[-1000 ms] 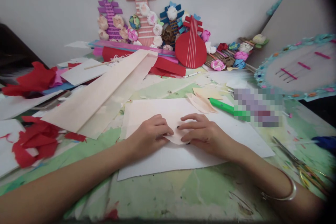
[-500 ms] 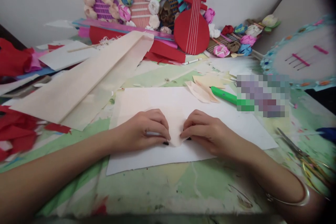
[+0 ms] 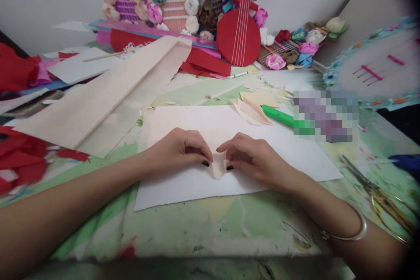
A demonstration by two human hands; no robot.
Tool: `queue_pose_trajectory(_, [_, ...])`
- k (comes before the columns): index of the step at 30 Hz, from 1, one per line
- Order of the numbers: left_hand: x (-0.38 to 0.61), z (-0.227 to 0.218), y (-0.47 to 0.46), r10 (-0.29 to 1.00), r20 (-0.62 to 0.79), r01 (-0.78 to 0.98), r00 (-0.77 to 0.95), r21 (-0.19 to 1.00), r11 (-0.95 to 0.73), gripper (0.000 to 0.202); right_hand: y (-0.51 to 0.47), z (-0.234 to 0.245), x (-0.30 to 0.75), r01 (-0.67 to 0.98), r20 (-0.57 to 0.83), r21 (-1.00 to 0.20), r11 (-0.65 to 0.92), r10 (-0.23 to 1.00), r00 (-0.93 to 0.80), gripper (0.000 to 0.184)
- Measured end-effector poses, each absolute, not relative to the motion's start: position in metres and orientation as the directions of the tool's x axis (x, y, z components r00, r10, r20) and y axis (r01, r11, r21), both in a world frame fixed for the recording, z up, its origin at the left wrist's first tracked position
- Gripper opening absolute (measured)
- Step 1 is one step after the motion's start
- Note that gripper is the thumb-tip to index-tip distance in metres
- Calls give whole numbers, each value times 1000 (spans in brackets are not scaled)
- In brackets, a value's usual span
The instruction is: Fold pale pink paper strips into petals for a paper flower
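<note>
Both hands rest on a white sheet [image 3: 288, 148] in the middle of the table. Between them lies a small pale cream paper piece [image 3: 218, 167]. My left hand [image 3: 179, 153] curls its fingers down and pinches the piece's left side. My right hand [image 3: 251, 157] pinches its right side, thumb and forefinger together. The fingertips of the two hands almost meet over the piece. A bracelet [image 3: 348, 232] circles my right wrist.
A long cream paper strip [image 3: 98, 100] lies left, red paper scraps [image 3: 19, 157] further left. A green pen [image 3: 278, 117] and folded cream pieces [image 3: 251, 111] lie behind the sheet. Scissors [image 3: 377, 192] lie right. Paper instruments and flowers [image 3: 238, 30] line the wall.
The view has tilted down. Both hands closed in from flat pressing to pinching, gathering the cream piece into a narrower shape between the fingertips.
</note>
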State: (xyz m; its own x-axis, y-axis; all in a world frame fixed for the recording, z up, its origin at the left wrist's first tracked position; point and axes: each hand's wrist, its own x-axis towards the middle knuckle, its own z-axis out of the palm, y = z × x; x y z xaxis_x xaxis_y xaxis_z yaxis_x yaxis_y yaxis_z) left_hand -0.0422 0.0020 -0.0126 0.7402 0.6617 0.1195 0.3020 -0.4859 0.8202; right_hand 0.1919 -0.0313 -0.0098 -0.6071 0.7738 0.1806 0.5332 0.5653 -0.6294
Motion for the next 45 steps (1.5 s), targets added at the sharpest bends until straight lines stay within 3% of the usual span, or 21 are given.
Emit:
queue_pose_trajectory(4, [-41, -9, 2, 655, 100, 326, 749, 805, -496, 15, -29, -11, 193, 440, 137, -793, 421, 828, -544, 17])
queue_pose_trajectory(7, [-39, -8, 0, 639, 126, 309, 759, 795, -523, 14, -27, -10, 194, 403, 100, -841, 361, 836, -540, 7])
queue_pose_trajectory(17, [-32, -10, -4, 609, 182, 369, 772, 651, -663, 13, -23, -13, 190, 439, 254, -651, 619, 723, -642, 18])
queue_pose_trajectory(25, [-31, -13, -6, 686, 166, 444, 709, 650, -617, 5, -26, -12, 187, 536, 200, -636, 555, 790, -580, 11])
queue_pose_trajectory(45, [-30, -17, -8, 680, 218, 448, 700, 608, -656, 6, -26, -11, 182, 548, 161, -663, 510, 812, -561, 10])
